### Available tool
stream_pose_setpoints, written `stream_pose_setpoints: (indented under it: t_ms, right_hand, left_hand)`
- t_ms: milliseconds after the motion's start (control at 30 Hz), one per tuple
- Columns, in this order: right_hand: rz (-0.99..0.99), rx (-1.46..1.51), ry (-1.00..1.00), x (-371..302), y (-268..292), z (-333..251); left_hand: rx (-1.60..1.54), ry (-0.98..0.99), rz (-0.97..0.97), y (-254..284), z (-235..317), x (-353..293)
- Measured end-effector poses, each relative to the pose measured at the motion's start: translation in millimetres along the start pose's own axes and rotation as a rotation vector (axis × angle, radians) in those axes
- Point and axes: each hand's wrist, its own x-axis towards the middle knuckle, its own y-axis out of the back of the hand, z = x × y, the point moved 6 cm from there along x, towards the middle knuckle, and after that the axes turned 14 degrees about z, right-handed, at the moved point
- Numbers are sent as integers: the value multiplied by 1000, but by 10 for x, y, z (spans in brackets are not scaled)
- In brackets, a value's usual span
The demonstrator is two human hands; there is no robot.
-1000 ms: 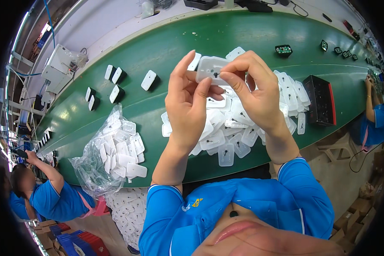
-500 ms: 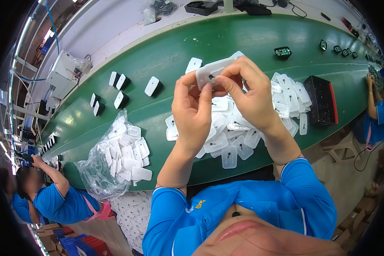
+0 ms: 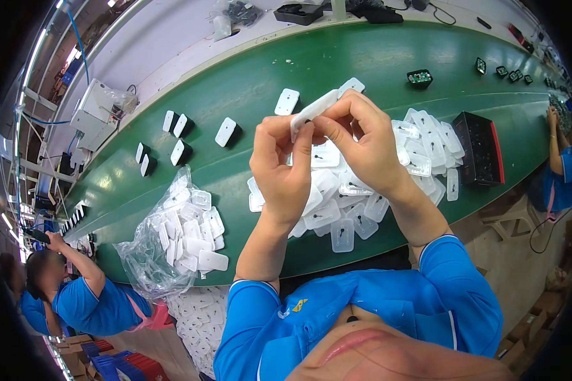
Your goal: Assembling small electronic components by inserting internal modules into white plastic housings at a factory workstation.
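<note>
Between my hands, above the green work surface, is a white rectangular plastic cover [image 3: 316, 109], tilted nearly edge-on. My left hand [image 3: 281, 166] pinches its left end, the thumb against its near face. My right hand [image 3: 364, 138] grips the other end, thumb and fingers pressed close to a small black piece [image 3: 307, 121] on that face. Fingers partly hide the piece. Beneath my hands spreads a heap of similar white covers [image 3: 342, 235], several with a small black piece in the middle. Another cover [image 3: 287, 101] lies just beyond my left hand.
An open black box [image 3: 478, 149] with a red edge stands right of the heap. White covers in a clear plastic bag [image 3: 147, 254] lie at left. Several black housings with white tops [image 3: 227, 132] stand farther back; a circuit board housing [image 3: 419, 79] is far right. Co-workers sit at both sides.
The cover in my hands has tipped from showing its broad face to nearly edge-on. My left hand has shifted slightly left and down; my right hand has lowered a little.
</note>
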Motion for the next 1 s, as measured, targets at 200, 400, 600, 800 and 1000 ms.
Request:
stream_pose_setpoints:
  t_ms: [200,400,600,800,1000]
  right_hand:
    - [93,-79,118,52,90,-98]
    - [-95,-70,56,21,17,-29]
    - [-154,-144,-27,-5,50,-9]
    - [-204,81,-267,51,127,170]
    - [-182,-195,-161,662,741,648]
  left_hand:
    - [-72,152,-3,5,18,26]
    - [-69,120,-42,-2,-5,-10]
    - [-35,196,-49,-38,-37,-6]
    - [-114,296,-10,-116,-103,21]
    - [16,323,-67,-314,-352,246]
